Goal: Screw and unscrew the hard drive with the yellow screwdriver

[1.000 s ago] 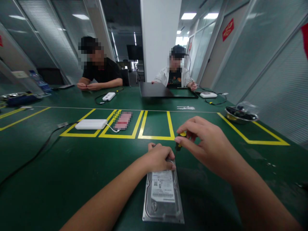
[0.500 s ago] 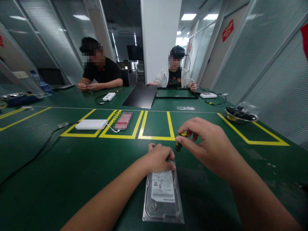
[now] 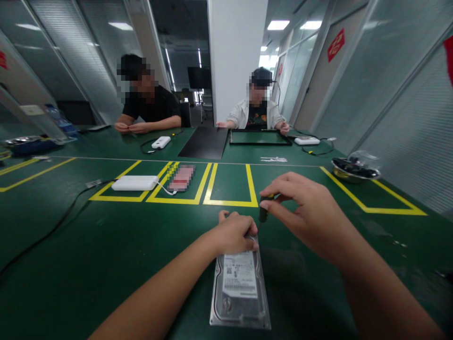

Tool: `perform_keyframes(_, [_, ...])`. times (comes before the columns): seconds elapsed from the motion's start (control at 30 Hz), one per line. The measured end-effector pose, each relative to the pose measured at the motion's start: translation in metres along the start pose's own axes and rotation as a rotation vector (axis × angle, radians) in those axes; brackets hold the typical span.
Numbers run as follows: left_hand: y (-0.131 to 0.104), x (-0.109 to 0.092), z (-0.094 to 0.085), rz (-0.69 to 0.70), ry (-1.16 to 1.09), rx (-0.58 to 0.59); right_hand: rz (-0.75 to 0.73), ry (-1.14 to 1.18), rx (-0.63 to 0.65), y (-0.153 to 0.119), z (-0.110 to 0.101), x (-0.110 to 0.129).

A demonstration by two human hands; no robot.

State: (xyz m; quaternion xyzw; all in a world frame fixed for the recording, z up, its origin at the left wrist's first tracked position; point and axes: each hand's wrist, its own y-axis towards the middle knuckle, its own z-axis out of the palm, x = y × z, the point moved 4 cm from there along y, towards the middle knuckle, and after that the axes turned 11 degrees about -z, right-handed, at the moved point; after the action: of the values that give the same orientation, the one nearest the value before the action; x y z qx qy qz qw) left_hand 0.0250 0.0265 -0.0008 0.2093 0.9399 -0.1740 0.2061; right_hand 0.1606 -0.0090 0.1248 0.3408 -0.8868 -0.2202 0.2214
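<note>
A silver hard drive (image 3: pixel 240 302) with a white label lies flat on the green table (image 3: pixel 141 245). My left hand (image 3: pixel 234 234) grips its far end, fingers curled over the edge. Between the thumb and fingertips of my right hand (image 3: pixel 297 200) is a screwdriver (image 3: pixel 263 212) with a dark green and yellow handle. It points down, close to the far right corner of the drive. The screwdriver's tip is too thin to make out, so I cannot tell whether it touches the drive.
Yellow tape (image 3: pixel 230 204) marks boxes on the table. Further off are a white power bank (image 3: pixel 134 182), a pink phone (image 3: pixel 182 178), a metal bowl (image 3: pixel 355 171) of dark items and a black panel (image 3: pixel 204 142). Across the table two people sit; one holds a black frame (image 3: pixel 260 137).
The screwdriver in my right hand has turned slightly, showing less yellow on its handle. My left hand and the hard drive stay put. Across the table, the black panel now lies flatter.
</note>
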Motion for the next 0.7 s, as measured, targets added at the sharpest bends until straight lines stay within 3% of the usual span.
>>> perform_keyframes(0.47, [0.0017,0.0022,0.0016,0.001,-0.013,0.020,-0.057,-0.052,-0.013,-0.0015,0.0005,0.0008])
perform_keyframes(0.7, [0.0017,0.0015,0.0007,-0.001,-0.019,0.020,-0.004,-0.097,0.003,-0.0015,-0.0002,0.0000])
